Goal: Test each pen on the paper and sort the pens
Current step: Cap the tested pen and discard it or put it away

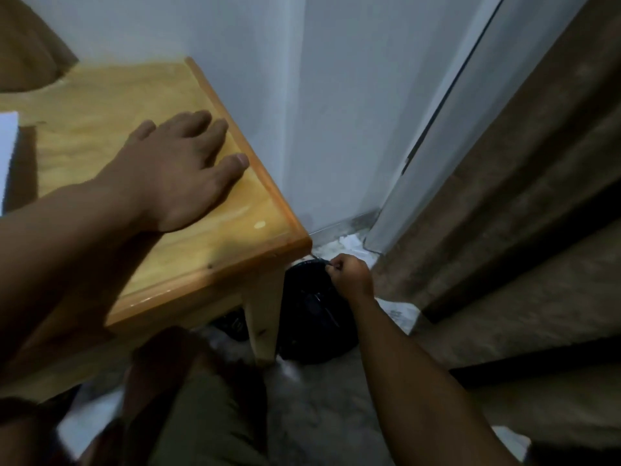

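Note:
My left hand [178, 169] rests flat on the wooden table [215, 257] near its right edge, fingers straight. A corner of white paper [7, 146] shows at the far left of the table. My right hand [349, 277] reaches down past the table's corner, above a black bin bag [312, 317] on the floor. Its fingers are curled and pinch a thin dark pen [321, 259], of which only a short, blurred piece shows by the fingertips. I see no other pens.
A white wall and a door frame [420, 156] stand behind the table. A brown curtain [524, 210] hangs on the right. The table leg [265, 324] stands next to the bag. Crumpled white paper [353, 243] lies on the floor in the corner. My knees [188, 398] are below.

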`<state>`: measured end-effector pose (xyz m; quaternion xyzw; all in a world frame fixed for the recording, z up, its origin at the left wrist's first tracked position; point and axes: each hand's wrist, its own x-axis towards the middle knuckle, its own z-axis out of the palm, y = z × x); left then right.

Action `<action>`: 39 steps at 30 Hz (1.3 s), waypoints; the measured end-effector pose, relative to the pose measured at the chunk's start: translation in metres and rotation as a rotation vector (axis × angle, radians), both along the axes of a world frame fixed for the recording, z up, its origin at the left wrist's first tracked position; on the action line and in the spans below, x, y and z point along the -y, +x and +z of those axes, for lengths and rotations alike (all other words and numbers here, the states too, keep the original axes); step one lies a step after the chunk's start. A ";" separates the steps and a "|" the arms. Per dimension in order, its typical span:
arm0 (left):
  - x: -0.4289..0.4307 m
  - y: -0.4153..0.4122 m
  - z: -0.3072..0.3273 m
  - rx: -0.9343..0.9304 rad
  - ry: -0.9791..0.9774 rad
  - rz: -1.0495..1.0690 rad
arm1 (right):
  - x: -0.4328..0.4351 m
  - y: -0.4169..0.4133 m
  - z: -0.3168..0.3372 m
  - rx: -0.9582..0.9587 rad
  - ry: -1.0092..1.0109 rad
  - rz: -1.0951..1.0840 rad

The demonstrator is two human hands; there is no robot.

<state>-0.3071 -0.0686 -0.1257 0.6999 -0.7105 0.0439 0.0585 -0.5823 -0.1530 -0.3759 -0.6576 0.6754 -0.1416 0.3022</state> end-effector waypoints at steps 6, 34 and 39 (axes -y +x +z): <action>-0.001 -0.003 0.000 0.016 -0.038 -0.020 | 0.005 0.002 -0.025 -0.054 0.010 0.013; -0.010 -0.015 0.032 -0.107 0.175 0.076 | 0.004 0.012 0.171 -0.203 -0.177 0.293; -0.012 -0.016 0.078 -0.164 0.185 0.109 | 0.001 0.040 0.268 -0.193 -0.246 0.361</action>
